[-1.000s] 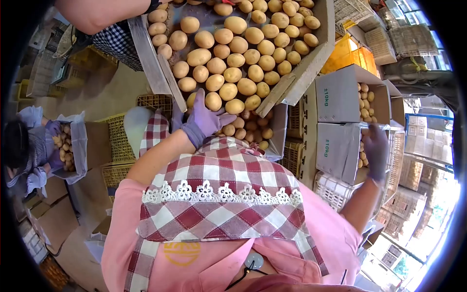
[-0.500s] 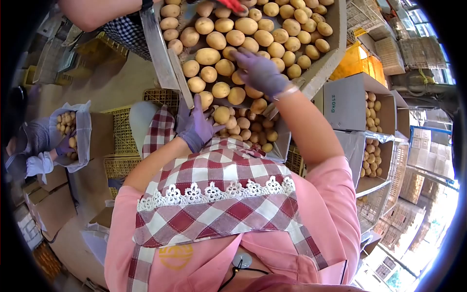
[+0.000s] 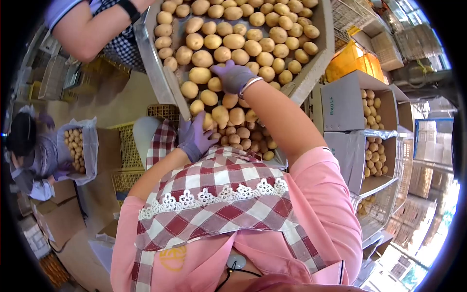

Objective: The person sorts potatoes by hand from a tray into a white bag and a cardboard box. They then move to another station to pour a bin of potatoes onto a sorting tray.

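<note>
The potatoes lay heaped in the sorting tray ahead of us. Our gloved right hand rested on them, fingers curled; its grip we couldn't tell. Our left hand spread wide at the tray's lower edge, above the box of potatoes.

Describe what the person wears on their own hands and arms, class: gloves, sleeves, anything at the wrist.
Both hands wear thin purple gloves: left hand, right hand. A thin light band circles the right wrist. Short pink sleeves cover the upper arms; the forearms are bare.
</note>
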{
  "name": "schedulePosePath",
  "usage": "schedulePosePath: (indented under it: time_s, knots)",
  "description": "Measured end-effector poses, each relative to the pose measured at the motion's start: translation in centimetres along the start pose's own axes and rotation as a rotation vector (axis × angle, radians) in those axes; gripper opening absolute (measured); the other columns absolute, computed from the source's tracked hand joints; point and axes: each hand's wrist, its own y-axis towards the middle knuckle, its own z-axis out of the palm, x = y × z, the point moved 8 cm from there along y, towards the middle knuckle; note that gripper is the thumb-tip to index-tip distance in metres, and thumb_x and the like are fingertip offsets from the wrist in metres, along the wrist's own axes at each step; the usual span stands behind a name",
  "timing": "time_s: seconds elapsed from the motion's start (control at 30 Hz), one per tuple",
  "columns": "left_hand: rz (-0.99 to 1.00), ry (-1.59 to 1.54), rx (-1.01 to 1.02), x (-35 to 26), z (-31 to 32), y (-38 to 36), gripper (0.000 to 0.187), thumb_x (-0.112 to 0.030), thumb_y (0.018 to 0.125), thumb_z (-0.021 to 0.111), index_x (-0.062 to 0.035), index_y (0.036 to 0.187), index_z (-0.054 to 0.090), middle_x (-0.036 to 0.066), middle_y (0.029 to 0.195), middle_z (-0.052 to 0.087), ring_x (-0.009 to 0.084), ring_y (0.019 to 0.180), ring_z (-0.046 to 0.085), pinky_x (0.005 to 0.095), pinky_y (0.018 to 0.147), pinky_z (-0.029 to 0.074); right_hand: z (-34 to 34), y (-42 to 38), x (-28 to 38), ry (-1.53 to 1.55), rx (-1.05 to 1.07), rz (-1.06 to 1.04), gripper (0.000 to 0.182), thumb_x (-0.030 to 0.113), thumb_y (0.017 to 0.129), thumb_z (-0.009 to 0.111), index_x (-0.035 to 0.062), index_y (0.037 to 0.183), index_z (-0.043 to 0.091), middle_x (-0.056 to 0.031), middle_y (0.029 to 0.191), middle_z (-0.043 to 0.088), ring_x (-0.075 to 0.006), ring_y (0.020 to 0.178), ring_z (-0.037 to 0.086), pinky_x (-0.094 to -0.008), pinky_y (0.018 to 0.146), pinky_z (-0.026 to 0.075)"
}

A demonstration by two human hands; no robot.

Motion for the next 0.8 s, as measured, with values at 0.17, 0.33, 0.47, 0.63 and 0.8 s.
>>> schedulePosePath:
  time_s: [0.17, 0.33, 0.47, 0.63, 0.8]
  knots:
    - [0.323, 0.541, 0.248, -1.5, -1.2, 2.8, 0.076, -0.054, 0.09, 0.055, -0.0055, 0.141, 0.026, 0.017, 0.14, 0.037, 0.0317, 0.125, 0.044, 0.0513, 0.099, 0.044, 0.1, -2.3, -1.8, 0.594, -0.275, -0.104, 0.06, 0.02, 0.074, 0.072, 0.0224, 0.13, 0.048, -0.0201, 0.118, 0.053, -0.0352, 0.106, 0.059, -0.0402, 0.091, 0.05]
    - [-0.212, -0.443, 0.166, -0.3, 3.5, -0.1, 0.098, -0.072, 0.084, 0.046, -0.0077, 0.149, 0.012, 0.022, 0.151, 0.019, 0.0439, 0.132, 0.035, 0.0553, 0.106, 0.037, -7.5, -17.3, -7.4, 0.727, -0.807, -0.167, 0.055, 0.005, 0.08, 0.065, 0.0077, 0.132, 0.049, -0.014, 0.114, 0.059, -0.0233, 0.102, 0.06, -0.0327, 0.084, 0.052]
    - [-0.242, -0.501, 0.298, -0.3, 5.9, 0.2, 0.1, -0.076, 0.08, 0.047, -0.0169, 0.151, 0.009, 0.021, 0.153, 0.013, 0.0446, 0.135, 0.031, 0.0595, 0.106, 0.035, -4.3, -38.6, -22.2, 0.392, -1.331, 0.39, 0.052, 0.001, 0.085, 0.066, 0.002, 0.133, 0.047, -0.0103, 0.132, 0.047, -0.0198, 0.11, 0.054, -0.0313, 0.092, 0.049]
    - [-0.311, -0.595, 0.35, 1.0, 6.3, 2.2, 0.088, -0.066, 0.084, 0.05, -0.0176, 0.148, 0.015, 0.018, 0.154, 0.014, 0.042, 0.136, 0.029, 0.0609, 0.107, 0.033, 9.0, -62.7, -30.0, 0.205, -1.232, 1.453, 0.053, 0.016, 0.084, 0.071, -0.0002, 0.131, 0.052, -0.0178, 0.127, 0.054, -0.0241, 0.113, 0.055, -0.0352, 0.09, 0.05]
    - [-0.216, -0.527, 0.357, 0.9, 6.1, 2.8, 0.082, -0.059, 0.086, 0.051, -0.0159, 0.147, 0.017, 0.018, 0.153, 0.018, 0.0402, 0.136, 0.028, 0.0588, 0.107, 0.033, 3.9, -47.5, -27.8, 0.087, -1.153, 0.951, 0.05, 0.015, 0.087, 0.068, -0.0036, 0.13, 0.051, -0.0212, 0.13, 0.054, -0.0307, 0.122, 0.05, -0.0374, 0.106, 0.037]
